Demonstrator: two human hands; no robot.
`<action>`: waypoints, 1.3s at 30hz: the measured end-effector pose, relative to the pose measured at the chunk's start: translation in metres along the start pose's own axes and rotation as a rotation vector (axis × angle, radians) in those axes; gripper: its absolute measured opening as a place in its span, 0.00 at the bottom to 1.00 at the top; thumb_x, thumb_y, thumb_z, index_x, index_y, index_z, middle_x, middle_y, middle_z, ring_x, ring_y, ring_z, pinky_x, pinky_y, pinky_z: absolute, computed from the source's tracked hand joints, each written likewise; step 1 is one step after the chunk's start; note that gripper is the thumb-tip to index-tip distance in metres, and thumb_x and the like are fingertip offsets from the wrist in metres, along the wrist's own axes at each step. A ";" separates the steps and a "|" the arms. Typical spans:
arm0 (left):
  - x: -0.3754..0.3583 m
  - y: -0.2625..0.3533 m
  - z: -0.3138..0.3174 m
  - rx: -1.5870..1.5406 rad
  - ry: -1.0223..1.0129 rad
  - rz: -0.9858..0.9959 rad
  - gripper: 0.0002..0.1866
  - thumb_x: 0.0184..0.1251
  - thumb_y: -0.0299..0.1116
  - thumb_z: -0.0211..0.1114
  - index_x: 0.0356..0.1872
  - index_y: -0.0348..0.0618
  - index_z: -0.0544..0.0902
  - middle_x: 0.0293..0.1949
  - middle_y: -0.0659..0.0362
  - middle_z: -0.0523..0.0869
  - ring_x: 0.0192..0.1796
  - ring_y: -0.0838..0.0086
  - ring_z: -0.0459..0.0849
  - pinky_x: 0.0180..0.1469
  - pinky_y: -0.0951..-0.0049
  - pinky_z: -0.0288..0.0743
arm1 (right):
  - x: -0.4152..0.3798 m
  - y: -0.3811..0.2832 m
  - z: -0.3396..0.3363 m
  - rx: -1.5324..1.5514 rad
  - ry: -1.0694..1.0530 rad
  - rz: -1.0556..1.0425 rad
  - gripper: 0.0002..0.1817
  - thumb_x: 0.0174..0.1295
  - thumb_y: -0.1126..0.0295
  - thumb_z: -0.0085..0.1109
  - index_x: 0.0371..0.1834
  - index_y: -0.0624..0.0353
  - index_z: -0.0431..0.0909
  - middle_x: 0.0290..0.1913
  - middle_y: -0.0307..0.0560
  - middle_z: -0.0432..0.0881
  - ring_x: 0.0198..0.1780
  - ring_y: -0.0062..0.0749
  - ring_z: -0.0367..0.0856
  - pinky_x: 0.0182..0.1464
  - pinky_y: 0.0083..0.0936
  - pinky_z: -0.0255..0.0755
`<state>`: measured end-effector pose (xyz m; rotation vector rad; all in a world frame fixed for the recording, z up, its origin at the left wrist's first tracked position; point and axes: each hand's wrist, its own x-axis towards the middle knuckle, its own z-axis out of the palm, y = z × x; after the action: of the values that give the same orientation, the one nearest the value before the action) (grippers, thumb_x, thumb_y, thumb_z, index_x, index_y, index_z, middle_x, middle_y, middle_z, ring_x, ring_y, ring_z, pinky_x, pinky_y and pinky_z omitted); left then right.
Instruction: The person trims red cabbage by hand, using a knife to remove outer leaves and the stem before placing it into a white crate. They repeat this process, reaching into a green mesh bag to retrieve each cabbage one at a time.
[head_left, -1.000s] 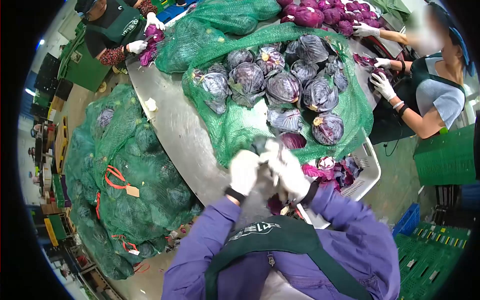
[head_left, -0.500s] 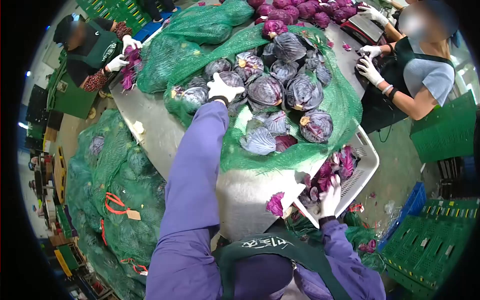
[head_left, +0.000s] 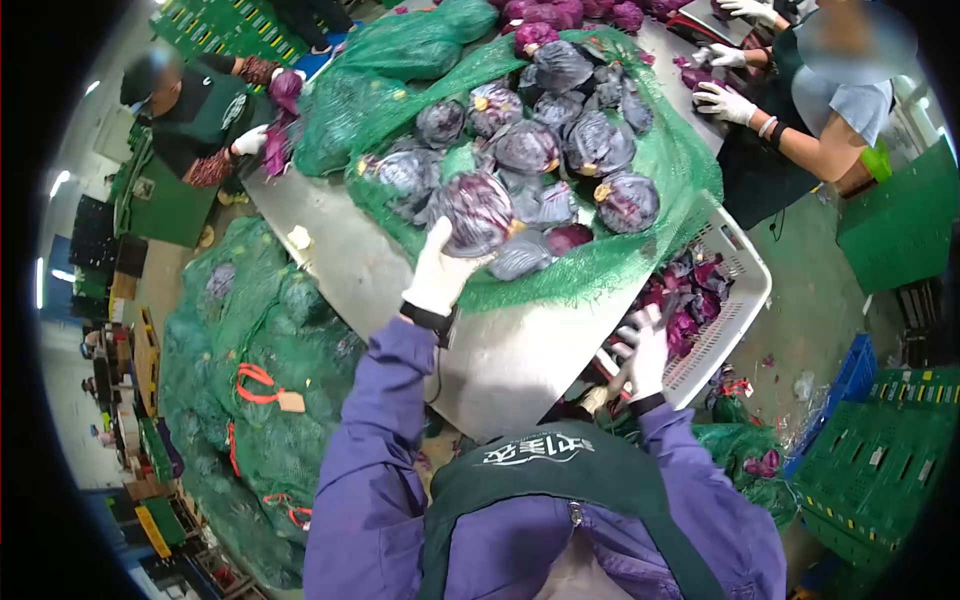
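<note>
My gloved left hand [head_left: 440,270] holds a purple cabbage [head_left: 472,213] from its near side, above the open green mesh bag [head_left: 590,275]. More cabbages, such as one [head_left: 627,202] at the right, lie on the mesh on the metal table [head_left: 490,380]. My gloved right hand [head_left: 645,350] is at the near corner of the white crate [head_left: 730,300], its fingers wrapped round something dark and slender that looks like a knife handle. Purple leaves [head_left: 690,310] fill part of the crate.
Filled green mesh bags [head_left: 240,430] stand at the left. Co-workers stand at the upper left [head_left: 200,110] and upper right [head_left: 810,110]. Peeled red cabbages [head_left: 560,14] lie at the far end. Green crates [head_left: 880,460] are stacked at the lower right.
My left hand has come nearer and now holds a cabbage. My right hand has moved up slightly, and the loose leaf by the table's near edge no longer shows.
</note>
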<state>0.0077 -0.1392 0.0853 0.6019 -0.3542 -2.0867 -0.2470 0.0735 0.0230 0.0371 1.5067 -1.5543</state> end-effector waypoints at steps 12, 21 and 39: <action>-0.135 -0.128 -0.084 1.129 0.105 0.408 0.42 0.51 0.30 0.74 0.67 0.40 0.60 0.62 0.51 0.65 0.66 0.62 0.63 0.71 0.59 0.56 | -0.045 0.066 0.006 -0.378 -0.666 0.337 0.20 0.68 0.75 0.49 0.62 0.67 0.64 0.50 0.46 0.75 0.40 0.32 0.82 0.37 0.25 0.83; -0.152 -0.119 -0.051 1.712 0.274 0.342 0.53 0.42 0.40 0.82 0.69 0.36 0.58 0.62 0.46 0.62 0.67 0.57 0.64 0.69 0.58 0.61 | -0.063 0.044 -0.004 -0.896 -0.740 -0.302 0.15 0.72 0.62 0.49 0.42 0.65 0.75 0.26 0.55 0.81 0.26 0.40 0.83 0.27 0.33 0.74; -0.146 -0.107 -0.084 0.967 0.208 0.179 0.51 0.47 0.32 0.79 0.70 0.39 0.54 0.65 0.48 0.63 0.66 0.62 0.65 0.67 0.60 0.64 | 0.021 0.152 0.043 -1.192 -0.875 -0.553 0.16 0.66 0.79 0.39 0.55 0.70 0.70 0.49 0.59 0.77 0.56 0.41 0.73 0.60 0.35 0.68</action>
<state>0.0477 0.0392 0.0060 1.2710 -1.2645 -1.5672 -0.1413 0.0568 -0.0948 -1.6101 1.4822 -0.6001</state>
